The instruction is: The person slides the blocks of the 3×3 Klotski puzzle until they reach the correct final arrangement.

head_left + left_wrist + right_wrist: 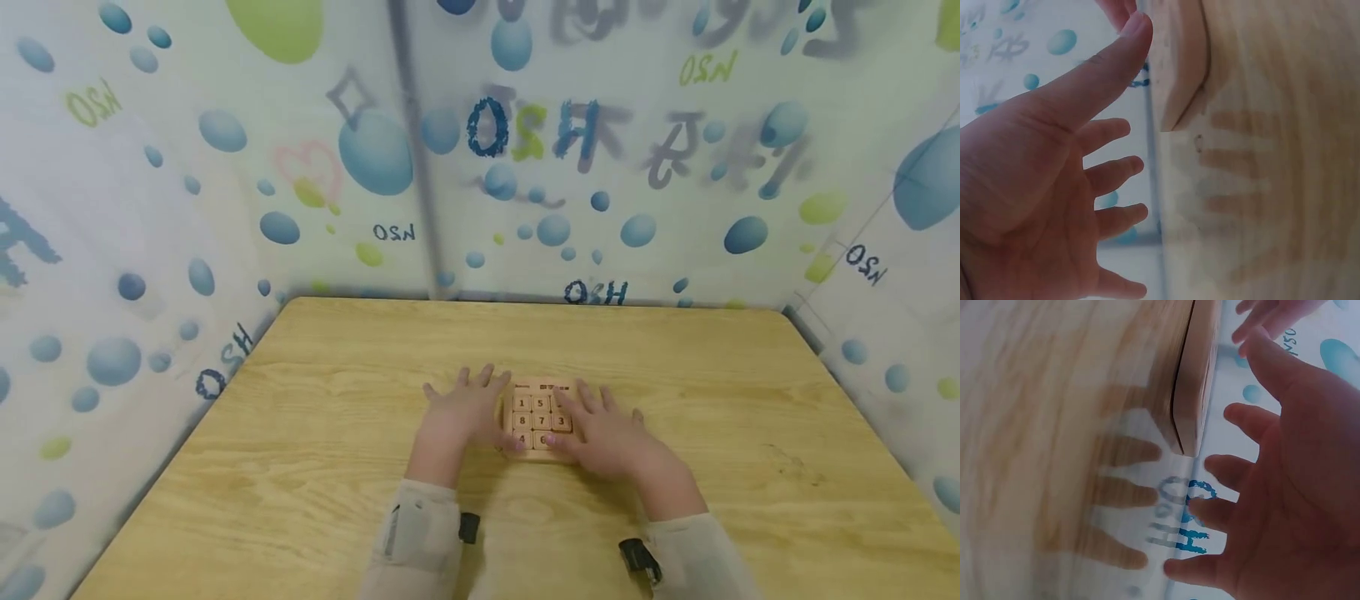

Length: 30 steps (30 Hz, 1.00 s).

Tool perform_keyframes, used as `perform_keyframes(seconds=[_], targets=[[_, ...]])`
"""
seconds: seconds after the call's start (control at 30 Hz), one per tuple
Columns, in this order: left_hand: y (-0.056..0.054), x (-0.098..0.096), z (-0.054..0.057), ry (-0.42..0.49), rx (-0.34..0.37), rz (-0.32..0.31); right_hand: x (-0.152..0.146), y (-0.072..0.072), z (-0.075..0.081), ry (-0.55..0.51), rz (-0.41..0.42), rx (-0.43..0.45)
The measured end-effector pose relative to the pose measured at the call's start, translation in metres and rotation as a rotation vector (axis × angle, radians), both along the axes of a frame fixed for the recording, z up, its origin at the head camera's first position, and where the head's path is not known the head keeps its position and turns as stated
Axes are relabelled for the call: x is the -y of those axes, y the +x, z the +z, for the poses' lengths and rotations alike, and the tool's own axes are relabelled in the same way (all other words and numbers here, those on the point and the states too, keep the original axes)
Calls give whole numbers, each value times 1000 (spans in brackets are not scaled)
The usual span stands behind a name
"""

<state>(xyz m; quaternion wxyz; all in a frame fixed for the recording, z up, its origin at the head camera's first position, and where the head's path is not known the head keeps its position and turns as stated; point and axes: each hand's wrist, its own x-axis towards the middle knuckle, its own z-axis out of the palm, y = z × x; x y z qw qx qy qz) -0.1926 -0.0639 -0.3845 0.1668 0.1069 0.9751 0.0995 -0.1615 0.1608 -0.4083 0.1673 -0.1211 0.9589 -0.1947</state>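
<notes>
Two pale, soft-looking sleeves lie nearest, each with one small black block at its inner side. Beyond them, the left hand and right hand have their fingers spread apart, flanking one rectangular, smooth wooden board. Both thumbs overlap its near part; whether they touch it, I cannot tell. The board lies about midway between the table's left and right edges, well short of the far edge. Seven digits show on its squarish tiles: 1, 5, 8, 7, 3, 4, 6. The table is yellowish, streaky-grained wood with two rounded far corners.
</notes>
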Motion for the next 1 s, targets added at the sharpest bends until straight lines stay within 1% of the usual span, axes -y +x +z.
perform_keyframes(seconds=[0.17, 0.37, 0.5, 0.63, 0.7, 0.9, 1.0], targets=[[1, 1, -11, 65, 42, 12, 0, 6, 0, -10, -5, 67], [1, -1, -16, 107, 101, 41, -1, 12, 3, 17, 13, 107], [1, -3, -16, 96, 103, 49, -2, 16, 5, 29, 41, 119], [2, -3, -13, 73, 108, 54, -3, 20, 6, 38, 71, 117], [2, -3, -13, 76, 111, 52, -5, 22, 7, 37, 74, 117], [-1, -6, -11, 76, 114, 55, -10, 18, 9, 20, 90, 138], [-3, -6, -13, 67, 121, 57, -9, 16, 10, 24, 94, 152]])
